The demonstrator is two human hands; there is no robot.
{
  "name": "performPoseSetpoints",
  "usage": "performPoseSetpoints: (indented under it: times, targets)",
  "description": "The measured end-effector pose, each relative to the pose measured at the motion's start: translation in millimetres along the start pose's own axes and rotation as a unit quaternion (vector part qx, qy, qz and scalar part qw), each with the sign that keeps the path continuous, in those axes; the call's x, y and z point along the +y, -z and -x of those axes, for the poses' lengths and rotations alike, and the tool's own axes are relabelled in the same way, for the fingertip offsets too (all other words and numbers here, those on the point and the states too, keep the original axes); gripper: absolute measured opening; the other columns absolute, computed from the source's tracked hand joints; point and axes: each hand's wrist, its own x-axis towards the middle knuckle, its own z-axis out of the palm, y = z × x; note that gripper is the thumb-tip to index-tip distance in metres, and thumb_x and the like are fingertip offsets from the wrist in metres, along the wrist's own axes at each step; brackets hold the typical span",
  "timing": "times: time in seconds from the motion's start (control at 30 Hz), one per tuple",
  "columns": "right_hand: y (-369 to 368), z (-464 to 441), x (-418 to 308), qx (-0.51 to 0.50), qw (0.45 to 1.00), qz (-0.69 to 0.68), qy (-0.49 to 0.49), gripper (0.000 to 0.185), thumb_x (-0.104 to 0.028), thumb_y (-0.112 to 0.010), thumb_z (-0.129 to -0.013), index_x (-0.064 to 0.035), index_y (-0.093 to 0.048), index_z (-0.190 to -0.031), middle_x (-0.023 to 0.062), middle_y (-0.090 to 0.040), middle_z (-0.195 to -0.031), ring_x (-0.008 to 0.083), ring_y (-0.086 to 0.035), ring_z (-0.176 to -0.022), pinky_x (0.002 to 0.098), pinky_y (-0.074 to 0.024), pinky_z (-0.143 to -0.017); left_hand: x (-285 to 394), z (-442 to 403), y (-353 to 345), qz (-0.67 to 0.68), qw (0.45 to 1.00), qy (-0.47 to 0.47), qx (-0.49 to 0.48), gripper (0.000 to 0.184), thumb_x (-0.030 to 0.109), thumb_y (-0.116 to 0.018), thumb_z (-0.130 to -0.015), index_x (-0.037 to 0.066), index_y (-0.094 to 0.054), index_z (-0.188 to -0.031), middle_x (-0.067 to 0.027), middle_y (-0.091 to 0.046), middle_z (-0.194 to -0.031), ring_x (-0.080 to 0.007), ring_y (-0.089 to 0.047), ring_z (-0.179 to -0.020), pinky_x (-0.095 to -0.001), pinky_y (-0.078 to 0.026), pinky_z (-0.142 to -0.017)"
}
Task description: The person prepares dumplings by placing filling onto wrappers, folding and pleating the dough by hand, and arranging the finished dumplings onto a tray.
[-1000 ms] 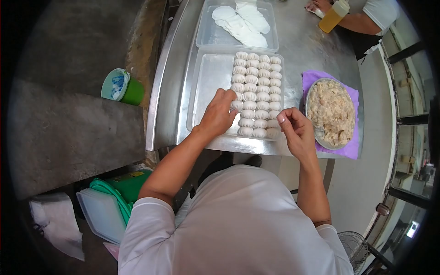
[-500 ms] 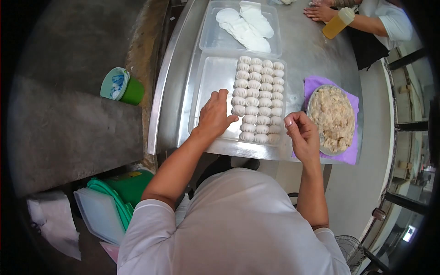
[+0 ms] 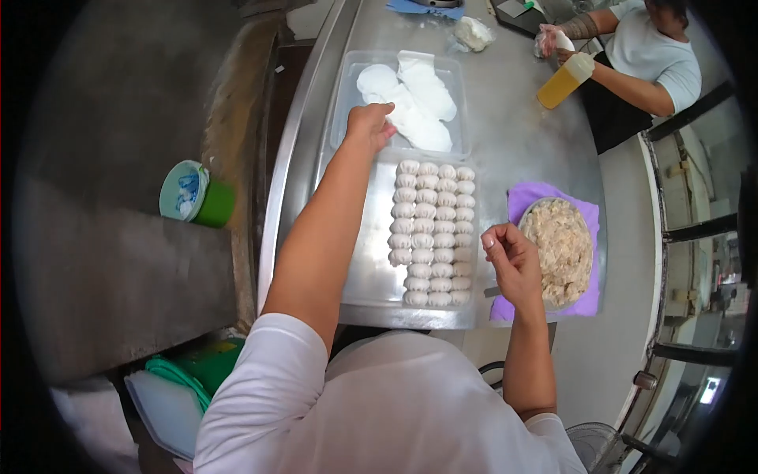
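My left hand (image 3: 371,128) is over the left side of a clear tray (image 3: 462,134), its fingertips at the edge of overlapping white dough sheets (image 3: 425,126); its fingers are apart. Nearer to me, a second clear tray (image 3: 367,272) holds several rows of pleated white dumplings (image 3: 423,225), with a shorter left row. My right hand (image 3: 513,259) has its fingers curled, right of the dumplings, and a thin grey flat tool (image 3: 493,291) sticks out beside the palm. Next to it is a round bowl of pale chunky filling (image 3: 560,249) on a purple cloth (image 3: 533,192).
Across the metal table (image 3: 505,103), a person in a white shirt (image 3: 659,51) holds something white. A bottle of yellow liquid (image 3: 564,81) stands near them. A wrapped white lump (image 3: 474,34) lies at the far side. A green bin (image 3: 215,203) is at the left.
My left hand has moved from the dumplings up to the dough sheets. The view has shifted toward the far side of the table. My right hand stays curled near the bowl.
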Motion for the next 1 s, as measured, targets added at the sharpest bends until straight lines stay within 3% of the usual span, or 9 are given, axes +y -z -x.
performPoseSetpoints:
  times: [0.13,0.23,0.33,0.43,0.57,0.67,0.7,0.93,1.0]
  targets:
    - [8,-16,7,0.017,0.999,0.009,-0.030,0.016,-0.015,-0.063,-0.102,-0.0007,-0.062,-0.096,-0.0060,-0.053,-0.079,0.0032,-0.046,-0.073,0.0208,-0.0377,-0.065,-7,-50,-23,-0.104,0.994,-0.005,0.043,0.024,0.007,-0.080,-0.083,0.001,-0.061,-0.097,-0.0122,-0.061,-0.088,-0.0203,-0.056,-0.067,-0.0339,-0.051,-0.058]
    - [9,-51,9,-0.001,0.998,0.040,-0.039,0.020,-0.019,-0.063,-0.102,0.0003,-0.062,-0.096,-0.0053,-0.054,-0.080,0.0038,-0.046,-0.073,0.0210,-0.0377,-0.065,-14,-66,-32,-0.027,0.996,0.042,0.068,0.035,0.009,-0.084,-0.077,-0.005,-0.064,-0.103,-0.0151,-0.065,-0.095,-0.0262,-0.061,-0.077,-0.0413,-0.054,-0.067]
    - [5,-118,14,-0.022,0.993,0.116,0.013,0.026,-0.022,-0.064,-0.100,0.0038,-0.064,-0.101,0.0010,-0.061,-0.080,0.0081,-0.053,-0.075,0.0256,-0.0441,-0.068,-28,-73,-34,-0.114,0.993,0.019,0.018,0.039,0.016,-0.086,-0.075,-0.003,-0.066,-0.103,-0.0175,-0.070,-0.101,-0.0323,-0.068,-0.087,-0.0448,-0.056,-0.074]
    - [-5,-208,32,0.008,0.991,0.128,0.035,0.029,-0.020,-0.066,-0.095,0.0068,-0.065,-0.106,0.0097,-0.067,-0.082,0.0144,-0.061,-0.077,0.0299,-0.0496,-0.073,-14,-38,-40,-0.437,0.886,-0.146,0.053,0.056,0.033,-0.085,-0.073,-0.006,-0.066,-0.109,-0.0237,-0.069,-0.119,-0.0369,-0.067,-0.112,-0.0454,-0.055,-0.093]
    - [-18,-306,62,0.040,0.964,0.258,0.059,0.033,-0.020,-0.064,-0.091,0.0092,-0.065,-0.106,0.0238,-0.071,-0.093,0.0341,-0.069,-0.089,0.0398,-0.0530,-0.081,-23,-47,-49,-0.405,0.907,-0.096,0.073,0.070,0.031,-0.086,-0.073,-0.009,-0.057,-0.123,-0.0279,-0.066,-0.124,-0.0392,-0.066,-0.115,-0.0449,-0.053,-0.098]
    - [-29,-350,80,0.071,0.931,0.356,0.037,0.033,-0.020,-0.062,-0.089,0.0095,-0.066,-0.103,0.0302,-0.070,-0.101,0.0447,-0.068,-0.098,0.0462,-0.0530,-0.087,-41,-78,-41,-0.326,0.942,-0.057,0.066,0.061,0.028,-0.088,-0.072,-0.011,-0.061,-0.111,-0.0303,-0.068,-0.116,-0.0419,-0.067,-0.111,-0.0443,-0.055,-0.094]
    - [-34,-359,84,0.092,0.921,0.379,0.020,0.032,-0.019,-0.062,-0.088,0.0095,-0.066,-0.102,0.0319,-0.069,-0.104,0.0478,-0.067,-0.102,0.0485,-0.0526,-0.089,-48,-84,-42,-0.317,0.937,-0.113,0.098,0.027,0.011,-0.085,-0.076,-0.007,-0.066,-0.077,-0.0154,-0.067,-0.069,-0.0198,-0.060,-0.051,-0.0348,-0.051,-0.050]
    - [-43,-386,54,0.033,0.887,0.456,-0.064,0.030,-0.018,-0.067,-0.084,0.0040,-0.070,-0.104,0.0309,-0.070,-0.101,0.0451,-0.069,-0.099,0.0482,-0.0547,-0.087,-26,-63,-50,-0.113,0.993,0.025,-0.019,0.016,0.004,-0.077,-0.079,-0.004,-0.068,-0.089,-0.0111,-0.067,-0.079,-0.0179,-0.064,-0.065,-0.0333,-0.052,-0.056]
    - [-43,-395,50,-0.005,0.875,0.463,-0.141,0.032,-0.017,-0.066,-0.084,-0.0002,-0.070,-0.112,0.0283,-0.069,-0.115,0.0419,-0.067,-0.108,0.0454,-0.0543,-0.092,-27,-60,-51,-0.093,0.995,0.016,-0.038,0.018,0.001,-0.071,-0.083,0.000,-0.067,-0.100,-0.0085,-0.067,-0.087,-0.0173,-0.065,-0.076,-0.0346,-0.054,-0.066]
